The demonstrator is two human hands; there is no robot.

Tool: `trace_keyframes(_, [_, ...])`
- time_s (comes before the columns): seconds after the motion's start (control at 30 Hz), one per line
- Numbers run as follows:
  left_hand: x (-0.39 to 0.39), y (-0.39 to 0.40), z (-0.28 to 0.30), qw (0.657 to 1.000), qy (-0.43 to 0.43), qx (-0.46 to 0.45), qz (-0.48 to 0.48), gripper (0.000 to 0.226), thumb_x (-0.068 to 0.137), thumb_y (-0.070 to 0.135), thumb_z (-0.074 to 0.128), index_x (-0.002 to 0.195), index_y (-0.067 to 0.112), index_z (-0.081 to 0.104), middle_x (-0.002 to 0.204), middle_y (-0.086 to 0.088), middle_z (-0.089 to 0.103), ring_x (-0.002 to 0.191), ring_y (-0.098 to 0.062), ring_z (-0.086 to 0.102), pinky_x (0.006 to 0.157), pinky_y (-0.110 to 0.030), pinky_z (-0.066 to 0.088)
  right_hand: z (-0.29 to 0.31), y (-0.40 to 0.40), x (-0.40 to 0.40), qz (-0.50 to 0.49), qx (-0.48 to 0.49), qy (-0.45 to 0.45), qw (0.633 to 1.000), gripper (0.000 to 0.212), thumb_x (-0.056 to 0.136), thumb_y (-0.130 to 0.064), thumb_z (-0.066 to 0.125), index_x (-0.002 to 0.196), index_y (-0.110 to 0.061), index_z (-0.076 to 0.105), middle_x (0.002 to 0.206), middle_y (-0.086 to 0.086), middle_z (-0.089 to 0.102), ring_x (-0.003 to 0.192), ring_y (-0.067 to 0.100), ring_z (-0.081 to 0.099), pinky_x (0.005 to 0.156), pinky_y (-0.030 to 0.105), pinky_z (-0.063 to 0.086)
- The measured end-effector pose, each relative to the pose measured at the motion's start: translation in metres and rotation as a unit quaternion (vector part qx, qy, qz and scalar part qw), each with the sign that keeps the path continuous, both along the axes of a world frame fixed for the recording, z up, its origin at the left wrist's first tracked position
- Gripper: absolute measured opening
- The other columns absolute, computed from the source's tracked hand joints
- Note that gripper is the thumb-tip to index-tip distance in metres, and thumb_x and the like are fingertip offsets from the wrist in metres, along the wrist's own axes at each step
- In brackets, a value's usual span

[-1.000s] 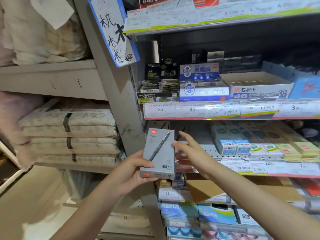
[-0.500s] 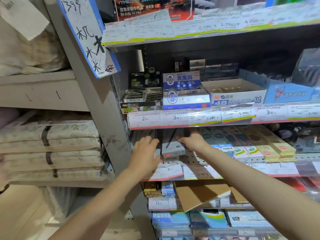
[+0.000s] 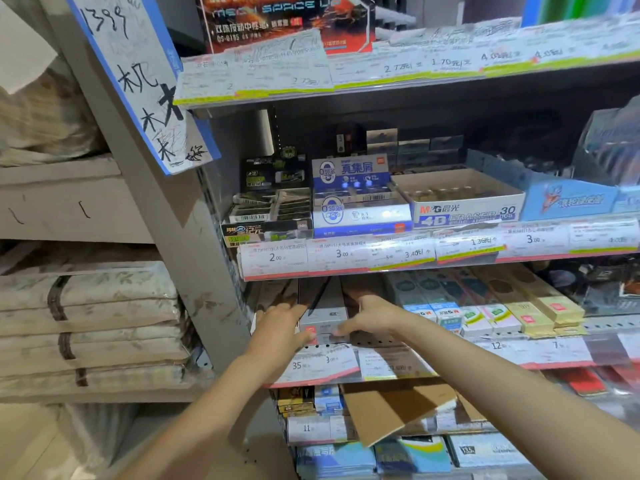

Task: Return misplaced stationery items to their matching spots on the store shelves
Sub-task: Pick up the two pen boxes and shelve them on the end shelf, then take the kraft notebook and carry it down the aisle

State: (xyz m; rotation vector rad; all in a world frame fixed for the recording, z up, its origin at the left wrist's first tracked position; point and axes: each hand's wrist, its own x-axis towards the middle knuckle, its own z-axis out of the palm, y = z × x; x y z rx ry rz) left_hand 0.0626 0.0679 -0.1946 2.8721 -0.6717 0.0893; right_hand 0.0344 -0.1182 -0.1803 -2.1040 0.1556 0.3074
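A grey pen box (image 3: 322, 311) with a dark pen printed on its lid lies flat at the left end of a perforated shelf (image 3: 377, 340), under the shelf of eraser boxes. My left hand (image 3: 281, 325) presses against the box's left side, thumb at its front corner. My right hand (image 3: 370, 316) grips the right side, fingertips on the front edge. Both hands hold the box between them. Its back end is hidden under the shelf above.
Rows of green, yellow and blue narrow boxes (image 3: 491, 306) fill the same shelf to the right. Eraser boxes (image 3: 356, 199) sit above. A brown cardboard sheet (image 3: 398, 407) juts out below. A grey upright post (image 3: 180, 258) and stacked paper bundles (image 3: 93, 323) stand left.
One second ago my left hand held the box upright in front of the shelf. Both hands have since laid it flat on the shelf and pushed it in.
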Motion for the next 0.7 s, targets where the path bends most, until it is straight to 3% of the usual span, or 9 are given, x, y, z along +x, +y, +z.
trace_keyframes(0.1, [-0.002, -0.001, -0.001, 1.0, -0.007, -0.015, 0.005, 0.053, 0.087, 0.042, 0.054, 0.135, 0.022, 0.044, 0.118, -0.008, 0.058, 0.118, -0.029, 0.048, 0.102, -0.044, 0.035, -0.005, 0.003, -0.001, -0.003, -0.016, -0.038, 0.999, 0.078, 0.072, -0.016, 0.077, 0.139, -0.01, 0.036, 0.134, 0.006, 0.05, 0.124, 0.025, 0.048, 0.098, 0.026, 0.039])
trace_keyframes(0.3, [-0.005, -0.002, 0.002, 1.0, -0.007, -0.009, 0.001, 0.055, 0.086, 0.04, 0.054, 0.136, 0.021, 0.043, 0.123, -0.009, 0.056, 0.119, -0.03, 0.046, 0.104, -0.044, 0.035, -0.008, 0.001, -0.004, 0.019, -0.014, -0.058, 0.998, 0.075, 0.072, -0.018, 0.077, 0.136, -0.013, 0.039, 0.131, 0.008, 0.056, 0.118, 0.025, 0.054, 0.102, 0.04, 0.045])
trace_keyframes(0.4, [-0.011, -0.002, 0.002, 0.996, -0.032, -0.08, -0.012, 0.055, 0.084, 0.037, 0.055, 0.134, 0.018, 0.044, 0.122, -0.009, 0.055, 0.119, -0.027, 0.045, 0.103, -0.04, 0.035, -0.008, 0.0, -0.016, -0.008, -0.035, -0.14, 0.989, 0.081, 0.075, -0.02, 0.073, 0.143, -0.013, 0.03, 0.144, 0.007, 0.043, 0.129, 0.024, 0.045, 0.107, 0.039, 0.04])
trace_keyframes(0.47, [-0.022, -0.004, 0.002, 0.986, -0.067, -0.146, -0.047, 0.05, 0.083, 0.034, 0.054, 0.128, 0.014, 0.049, 0.118, -0.007, 0.055, 0.114, -0.024, 0.046, 0.099, -0.035, 0.036, -0.009, -0.004, -0.028, -0.03, -0.042, -0.197, 0.979, 0.069, 0.079, -0.021, 0.069, 0.139, -0.013, 0.037, 0.142, 0.007, 0.046, 0.126, 0.022, 0.047, 0.105, 0.035, 0.042])
trace_keyframes(0.53, [-0.036, -0.008, 0.003, 0.972, -0.068, -0.208, -0.083, 0.041, 0.08, 0.029, 0.056, 0.117, 0.011, 0.056, 0.108, -0.005, 0.057, 0.103, -0.02, 0.05, 0.09, -0.031, 0.04, -0.01, -0.011, -0.043, -0.045, -0.041, -0.245, 0.968, 0.048, 0.082, -0.019, 0.065, 0.127, -0.013, 0.051, 0.123, 0.007, 0.058, 0.109, 0.019, 0.058, 0.089, 0.022, 0.049])
trace_keyframes(0.6, [-0.053, -0.013, 0.003, 0.962, -0.041, -0.252, -0.097, 0.023, 0.08, 0.023, 0.06, 0.101, 0.014, 0.059, 0.088, 0.0, 0.057, 0.081, -0.016, 0.053, 0.073, -0.028, 0.043, -0.011, -0.02, -0.06, -0.048, -0.039, -0.278, 0.959, 0.026, 0.085, -0.017, 0.061, 0.111, -0.016, 0.06, 0.096, 0.0, 0.063, 0.083, 0.008, 0.06, 0.067, 0.009, 0.044])
trace_keyframes(0.7, [-0.074, -0.021, -0.014, 0.949, 0.072, -0.299, -0.072, 0.009, 0.081, 0.022, 0.062, 0.079, 0.014, 0.06, 0.063, 0.002, 0.052, 0.056, -0.012, 0.047, 0.056, -0.028, 0.041, -0.02, -0.038, -0.084, -0.032, -0.035, -0.285, 0.957, 0.011, 0.088, -0.016, 0.056, 0.087, -0.023, 0.063, 0.071, -0.012, 0.06, 0.058, -0.001, 0.054, 0.054, 0.011, 0.039])
